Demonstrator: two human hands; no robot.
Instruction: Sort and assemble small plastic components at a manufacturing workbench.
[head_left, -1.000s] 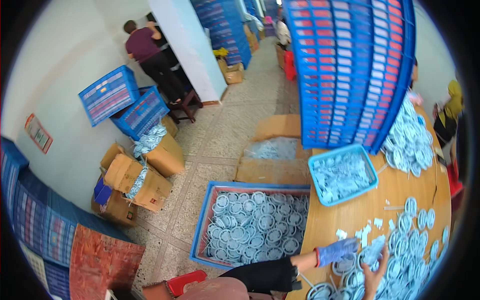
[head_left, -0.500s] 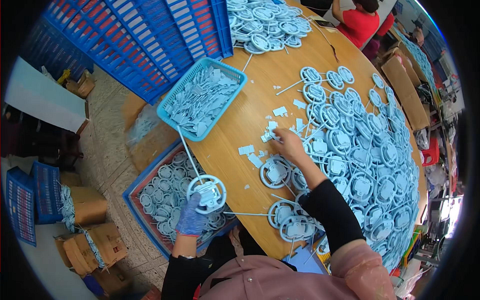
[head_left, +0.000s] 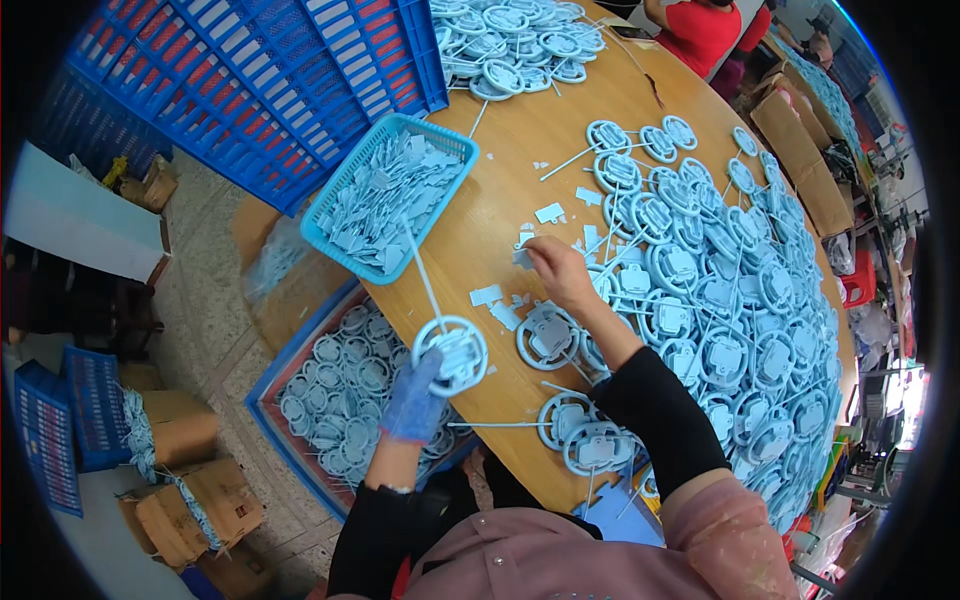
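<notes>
My left hand [head_left: 415, 400], in a blue glove, grips a light blue round plastic part [head_left: 452, 352] with a long thin stalk, held over the table's near edge. My bare right hand [head_left: 556, 272] reaches across the wooden table [head_left: 500, 190] and pinches a small flat plastic piece [head_left: 522, 257]. Loose small pieces [head_left: 495, 296] lie beside it. A light blue basket [head_left: 388, 196] full of such pieces stands just beyond. Several round ring parts [head_left: 720, 300] cover the table to the right.
A blue crate [head_left: 345, 385] of round parts sits on the floor below my left hand. Stacked blue crates [head_left: 260, 80] rise at the back left. Cardboard boxes [head_left: 185, 500] stand at the lower left. A person in red [head_left: 705, 30] works at the far end.
The view has swung from the room down to the table. Since half a second ago my left hand lifted the round part slightly; my right hand stays at the small pieces.
</notes>
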